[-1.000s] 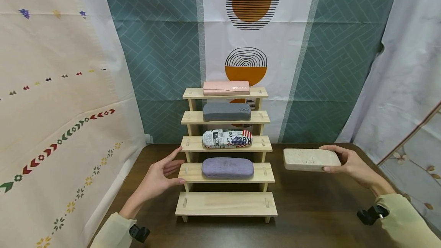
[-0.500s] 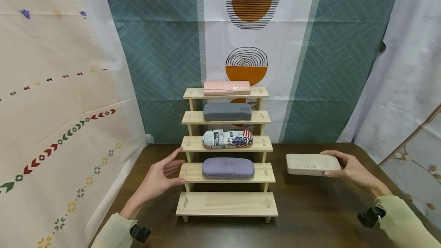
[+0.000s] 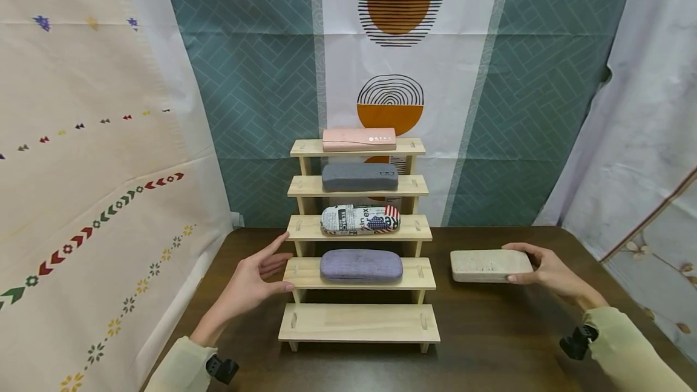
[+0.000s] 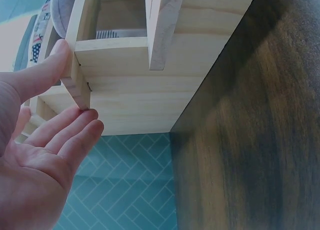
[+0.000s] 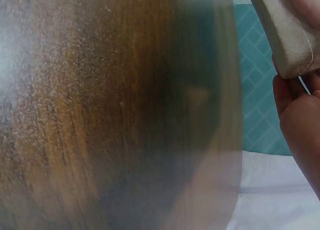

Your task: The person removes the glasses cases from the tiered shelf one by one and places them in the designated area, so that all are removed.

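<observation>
In the head view my right hand [image 3: 547,271] grips one end of a cream glasses case [image 3: 479,265] between thumb and fingers, right of the stepped wooden display stand [image 3: 356,322]. The case appears held above the table. My left hand [image 3: 250,283] holds the stand's left side; in the left wrist view its thumb [image 4: 55,64] and fingertips [image 4: 90,122] lie against opposite edges of a shelf end. The stand bears a purple glasses case [image 3: 361,265], a newsprint-patterned one [image 3: 359,220], a grey-blue one [image 3: 359,177] and a pink one [image 3: 359,139], one per shelf.
The stand's lowest shelf is bare wood. Beneath it spreads a dark brown table [image 3: 501,331]. A teal and white patterned curtain [image 3: 261,89] hangs behind, with pale cloths [image 3: 109,156] at both sides.
My right hand has lowered the cream glasses case and drawn it slightly toward me. The left hand and the stand stay put.
</observation>
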The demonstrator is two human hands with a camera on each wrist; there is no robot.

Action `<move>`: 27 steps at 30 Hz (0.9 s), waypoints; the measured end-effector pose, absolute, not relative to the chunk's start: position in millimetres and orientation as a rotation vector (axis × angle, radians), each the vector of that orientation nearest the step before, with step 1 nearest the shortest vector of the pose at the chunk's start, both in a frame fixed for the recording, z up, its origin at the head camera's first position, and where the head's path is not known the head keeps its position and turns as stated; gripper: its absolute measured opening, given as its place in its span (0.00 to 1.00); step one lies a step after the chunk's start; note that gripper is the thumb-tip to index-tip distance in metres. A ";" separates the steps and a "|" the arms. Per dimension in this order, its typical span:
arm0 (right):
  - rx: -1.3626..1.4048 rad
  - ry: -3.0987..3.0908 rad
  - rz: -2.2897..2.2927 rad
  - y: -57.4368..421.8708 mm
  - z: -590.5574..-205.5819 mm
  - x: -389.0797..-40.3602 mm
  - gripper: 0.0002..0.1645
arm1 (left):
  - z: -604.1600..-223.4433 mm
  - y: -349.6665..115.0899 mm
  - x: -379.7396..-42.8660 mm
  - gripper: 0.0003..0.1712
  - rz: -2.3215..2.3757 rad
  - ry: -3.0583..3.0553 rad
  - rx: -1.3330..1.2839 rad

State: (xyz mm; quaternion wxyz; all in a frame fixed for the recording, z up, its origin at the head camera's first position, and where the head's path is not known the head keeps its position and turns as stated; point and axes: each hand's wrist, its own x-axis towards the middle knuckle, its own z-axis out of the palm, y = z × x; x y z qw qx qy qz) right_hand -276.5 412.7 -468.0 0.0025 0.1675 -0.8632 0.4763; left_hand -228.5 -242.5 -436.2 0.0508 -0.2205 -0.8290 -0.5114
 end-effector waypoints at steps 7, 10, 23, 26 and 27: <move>0.492 -2.738 1.504 413.3 -474.1 -281.1 0.44 | -434.5 -240.8 -228.9 0.60 -1.542 -2.530 -0.667; 0.492 -2.742 1.497 412.4 -477.7 -283.4 0.43 | -434.5 -240.7 -228.9 0.60 -1.541 -2.533 -0.663; 0.557 -2.787 1.399 409.2 -482.0 -287.7 0.43 | -435.7 -241.5 -228.6 0.60 -1.544 -2.530 -0.666; 0.581 -2.812 1.337 410.0 -482.0 -289.8 0.43 | -435.9 -242.0 -228.1 0.60 -1.545 -2.527 -0.661; 0.579 -2.819 1.322 410.5 -482.3 -290.5 0.44 | -436.0 -242.2 -228.1 0.60 -1.546 -2.526 -0.661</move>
